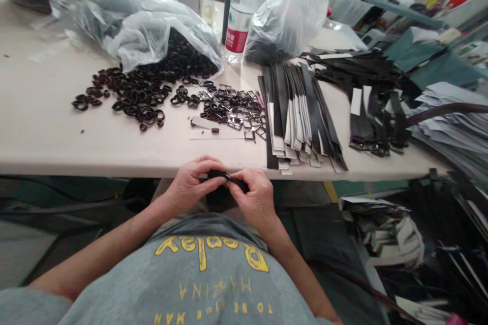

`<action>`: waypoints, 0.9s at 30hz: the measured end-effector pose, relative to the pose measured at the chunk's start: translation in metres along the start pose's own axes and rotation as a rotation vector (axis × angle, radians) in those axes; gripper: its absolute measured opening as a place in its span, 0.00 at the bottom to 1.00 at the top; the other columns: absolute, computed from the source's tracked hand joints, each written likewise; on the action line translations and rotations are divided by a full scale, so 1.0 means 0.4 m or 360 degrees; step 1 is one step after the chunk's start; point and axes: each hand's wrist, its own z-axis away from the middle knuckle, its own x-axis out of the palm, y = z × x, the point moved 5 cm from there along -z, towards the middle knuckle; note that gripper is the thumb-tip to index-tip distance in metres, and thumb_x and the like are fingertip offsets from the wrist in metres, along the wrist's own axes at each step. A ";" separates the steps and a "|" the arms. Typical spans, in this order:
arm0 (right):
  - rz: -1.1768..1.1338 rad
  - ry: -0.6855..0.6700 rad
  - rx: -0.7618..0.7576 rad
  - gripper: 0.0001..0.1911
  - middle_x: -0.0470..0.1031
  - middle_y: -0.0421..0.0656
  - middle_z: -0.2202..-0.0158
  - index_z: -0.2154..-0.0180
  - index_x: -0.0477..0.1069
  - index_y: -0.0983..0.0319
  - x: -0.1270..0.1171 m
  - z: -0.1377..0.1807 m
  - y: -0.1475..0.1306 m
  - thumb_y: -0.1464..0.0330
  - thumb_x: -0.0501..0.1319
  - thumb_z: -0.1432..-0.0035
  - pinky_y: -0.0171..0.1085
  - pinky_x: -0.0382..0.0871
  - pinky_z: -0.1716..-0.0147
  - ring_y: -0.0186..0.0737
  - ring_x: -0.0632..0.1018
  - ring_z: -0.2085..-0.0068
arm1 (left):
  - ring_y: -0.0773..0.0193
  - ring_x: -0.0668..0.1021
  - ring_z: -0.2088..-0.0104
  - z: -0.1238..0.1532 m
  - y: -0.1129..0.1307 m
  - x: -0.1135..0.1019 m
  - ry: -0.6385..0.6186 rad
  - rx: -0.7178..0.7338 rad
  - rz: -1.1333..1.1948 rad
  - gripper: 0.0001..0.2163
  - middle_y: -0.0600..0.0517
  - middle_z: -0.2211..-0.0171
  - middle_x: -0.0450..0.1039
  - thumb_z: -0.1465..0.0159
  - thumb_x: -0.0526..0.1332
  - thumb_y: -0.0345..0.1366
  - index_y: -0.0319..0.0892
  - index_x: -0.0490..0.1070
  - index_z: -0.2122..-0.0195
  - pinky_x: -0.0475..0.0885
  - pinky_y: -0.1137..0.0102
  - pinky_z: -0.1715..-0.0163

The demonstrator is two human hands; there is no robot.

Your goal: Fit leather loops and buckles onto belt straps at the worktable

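Note:
Just below the table's front edge, my left hand [190, 185] and my right hand [254, 198] meet over my lap. Both are closed, fingertips pinching one small black strap piece [224, 177] between them. On the table straight ahead lie a row of black straps with white ends [301, 117], a heap of metal buckles [238, 109] and a spread of black rings [133, 94]. How the strap piece is folded is hidden by my fingers.
A clear plastic bag [152, 35] spills black rings at the back left. A second bag [293, 10] and a water bottle [240, 10] stand behind. More black strips [366, 91] and stacked sheets [453, 117] crowd the right. A bin of scraps [389, 233] sits low right.

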 end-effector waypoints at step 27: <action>0.0281 0.0342 -0.0006 0.12 0.77 0.38 0.73 0.65 0.75 0.59 -0.083 0.005 0.112 0.57 0.62 0.37 0.34 0.67 0.70 0.38 0.77 0.73 | 0.62 0.79 0.67 -0.058 -0.019 -0.311 0.0483 0.0048 -0.1209 0.07 0.50 0.68 0.78 0.35 0.62 0.37 0.44 0.78 0.68 0.70 0.68 0.63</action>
